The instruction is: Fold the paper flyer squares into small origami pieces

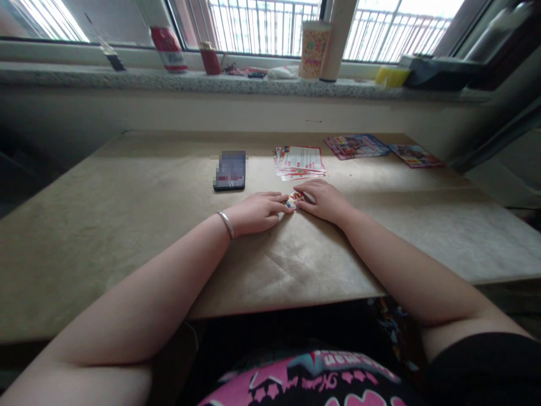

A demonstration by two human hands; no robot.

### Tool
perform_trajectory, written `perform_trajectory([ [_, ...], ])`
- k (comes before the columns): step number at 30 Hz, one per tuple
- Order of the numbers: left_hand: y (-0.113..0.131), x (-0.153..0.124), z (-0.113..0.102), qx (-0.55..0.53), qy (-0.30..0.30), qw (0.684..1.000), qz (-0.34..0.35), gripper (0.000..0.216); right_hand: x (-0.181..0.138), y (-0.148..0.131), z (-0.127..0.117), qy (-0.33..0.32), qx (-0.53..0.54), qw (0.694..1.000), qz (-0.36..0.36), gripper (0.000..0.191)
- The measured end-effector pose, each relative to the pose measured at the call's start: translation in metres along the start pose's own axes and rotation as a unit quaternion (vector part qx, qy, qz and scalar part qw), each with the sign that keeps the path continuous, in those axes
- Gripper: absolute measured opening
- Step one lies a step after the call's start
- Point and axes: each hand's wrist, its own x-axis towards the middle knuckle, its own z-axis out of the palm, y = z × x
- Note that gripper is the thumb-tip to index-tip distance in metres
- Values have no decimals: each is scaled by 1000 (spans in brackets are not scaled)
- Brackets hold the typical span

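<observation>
A small folded piece of colourful printed paper (295,199) lies on the table between my hands. From its left side, my left hand (261,213) holds the edge with thumb and fingertips; a silver bangle circles that wrist. My right hand (324,199) grips the paper from the right, its fingers bent and the thumb near the lower edge. Fingers cover part of the paper, so its exact fold cannot be made out. Just beyond my hands is a loose stack of printed sheets (301,160) with red borders.
A dark phone (231,171) lies left of the stack. Two piles of colourful printed cards, the larger pile (357,145) and the smaller pile (416,155), sit at the back right. On the windowsill stand a red can (168,49), a paper cup (314,51) and a yellow object (392,76).
</observation>
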Motion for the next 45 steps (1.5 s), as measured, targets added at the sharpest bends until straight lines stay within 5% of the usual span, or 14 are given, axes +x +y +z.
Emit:
perform_trajectory([
  [17,-6,-4,-1,-44,-16,999,9,47,-1,14,0,-47,27,998,-15,39],
  [29,-9,0,12,-53,124,990,32,30,-4,-5,-6,-19,-13,1000,-4,43],
  [38,-6,1,10,19,118,993,-12,27,0,-16,-12,-25,-50,992,-114,28],
  [45,-7,-1,6,18,117,993,-6,25,1,-13,-13,-35,-25,992,-117,28],
])
